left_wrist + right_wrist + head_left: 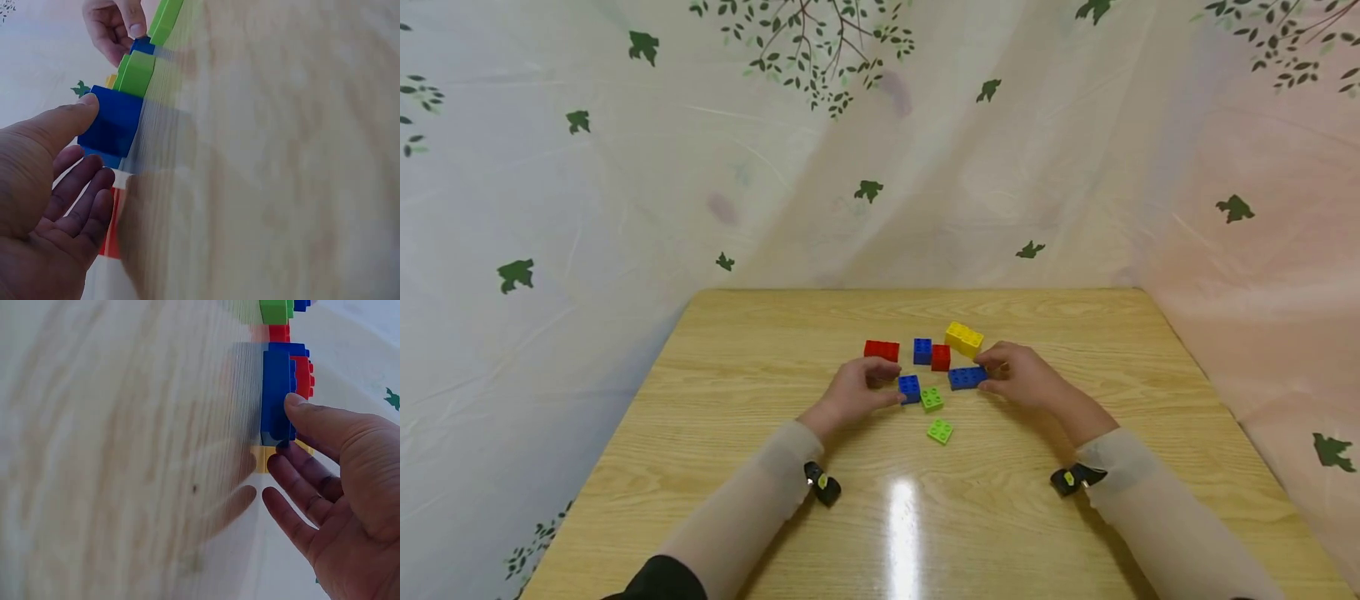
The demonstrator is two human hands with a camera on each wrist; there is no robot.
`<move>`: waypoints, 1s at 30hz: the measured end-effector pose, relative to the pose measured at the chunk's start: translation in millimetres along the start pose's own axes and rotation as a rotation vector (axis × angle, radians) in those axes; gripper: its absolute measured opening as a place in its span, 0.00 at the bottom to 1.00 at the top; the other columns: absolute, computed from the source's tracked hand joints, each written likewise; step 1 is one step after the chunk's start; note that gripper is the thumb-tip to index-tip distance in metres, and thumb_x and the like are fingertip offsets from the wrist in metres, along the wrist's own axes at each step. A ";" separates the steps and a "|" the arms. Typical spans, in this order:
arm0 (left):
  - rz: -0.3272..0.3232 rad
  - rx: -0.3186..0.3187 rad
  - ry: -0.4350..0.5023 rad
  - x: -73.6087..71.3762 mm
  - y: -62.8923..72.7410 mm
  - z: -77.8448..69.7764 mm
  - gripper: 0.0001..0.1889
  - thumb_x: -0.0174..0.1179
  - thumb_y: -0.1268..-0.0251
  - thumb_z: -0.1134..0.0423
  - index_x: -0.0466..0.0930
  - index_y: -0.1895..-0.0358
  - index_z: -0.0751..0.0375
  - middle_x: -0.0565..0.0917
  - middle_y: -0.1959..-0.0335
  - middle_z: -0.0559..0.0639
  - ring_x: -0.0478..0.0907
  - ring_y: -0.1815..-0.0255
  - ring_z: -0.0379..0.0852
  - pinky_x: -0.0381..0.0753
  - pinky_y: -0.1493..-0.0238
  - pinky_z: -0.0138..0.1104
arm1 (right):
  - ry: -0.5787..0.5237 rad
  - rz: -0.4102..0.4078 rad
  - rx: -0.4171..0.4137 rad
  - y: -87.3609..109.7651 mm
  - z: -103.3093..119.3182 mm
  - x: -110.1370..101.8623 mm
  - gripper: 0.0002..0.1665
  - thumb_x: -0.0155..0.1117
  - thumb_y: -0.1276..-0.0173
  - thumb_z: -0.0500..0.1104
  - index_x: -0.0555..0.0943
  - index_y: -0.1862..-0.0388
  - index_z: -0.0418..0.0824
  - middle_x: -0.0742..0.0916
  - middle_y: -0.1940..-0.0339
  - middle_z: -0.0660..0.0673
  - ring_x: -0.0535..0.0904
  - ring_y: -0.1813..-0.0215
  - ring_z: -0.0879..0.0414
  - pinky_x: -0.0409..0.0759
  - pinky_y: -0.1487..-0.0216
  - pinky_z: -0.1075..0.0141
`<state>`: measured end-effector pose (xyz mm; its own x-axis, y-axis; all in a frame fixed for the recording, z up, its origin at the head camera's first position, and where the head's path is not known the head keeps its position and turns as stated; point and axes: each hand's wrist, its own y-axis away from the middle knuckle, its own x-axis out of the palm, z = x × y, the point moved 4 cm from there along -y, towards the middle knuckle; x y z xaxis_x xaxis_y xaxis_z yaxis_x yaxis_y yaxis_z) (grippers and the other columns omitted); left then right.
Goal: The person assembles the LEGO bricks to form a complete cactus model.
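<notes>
My left hand is beside a blue square brick, its thumb touching the brick's near side. In the left wrist view its other fingers lie loosely bent, apart from that brick. My right hand holds the right end of a long blue brick between thumb and fingers. Two flat lime-green bricks, one close to the blue square brick and the other nearer the front, lie between the hands.
Beyond the hands stand a long red brick, a second blue square brick, a small red brick and a yellow brick. All rest on a wooden table. A leaf-patterned curtain hangs behind it.
</notes>
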<state>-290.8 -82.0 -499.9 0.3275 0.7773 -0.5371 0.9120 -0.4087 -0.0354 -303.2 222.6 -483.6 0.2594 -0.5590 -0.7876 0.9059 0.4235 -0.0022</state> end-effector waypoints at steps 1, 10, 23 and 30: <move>0.002 -0.007 0.001 1.5 -0.6 0.8 0.27 0.78 0.38 0.56 0.83 0.38 0.59 0.87 0.45 0.45 0.83 0.45 0.43 0.82 0.40 0.39 | 0.004 0.005 0.005 -0.1 0.9 0.5 0.25 0.77 0.32 0.39 0.84 0.38 0.37 0.85 0.49 0.45 0.80 0.50 0.49 0.84 0.43 0.51; -0.005 -0.026 -0.010 11.1 -1.9 2.6 0.19 0.78 0.37 0.57 0.87 0.44 0.50 0.87 0.50 0.39 0.83 0.50 0.41 0.83 0.42 0.40 | 0.030 0.031 0.017 -1.2 6.8 6.9 0.24 0.80 0.34 0.45 0.86 0.40 0.40 0.82 0.56 0.48 0.75 0.57 0.50 0.79 0.54 0.59; -0.007 -0.047 -0.012 9.3 11.1 -2.2 0.18 0.77 0.37 0.55 0.87 0.45 0.48 0.87 0.53 0.38 0.81 0.52 0.43 0.83 0.47 0.39 | 0.065 0.025 0.023 4.1 11.1 7.3 0.22 0.78 0.32 0.45 0.87 0.42 0.40 0.83 0.55 0.49 0.77 0.57 0.52 0.82 0.55 0.58; 0.029 -0.053 -0.015 7.3 24.3 -3.8 0.16 0.77 0.37 0.53 0.87 0.47 0.43 0.87 0.55 0.36 0.81 0.54 0.43 0.83 0.49 0.39 | 0.030 -0.012 -0.001 17.2 22.1 5.9 0.20 0.79 0.33 0.43 0.88 0.44 0.42 0.83 0.55 0.50 0.80 0.53 0.53 0.84 0.53 0.57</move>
<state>-265.3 -84.4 -501.5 0.3504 0.7580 -0.5502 0.9141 -0.4047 0.0246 -278.7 210.8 -474.6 0.2380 -0.5423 -0.8057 0.9087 0.4172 -0.0123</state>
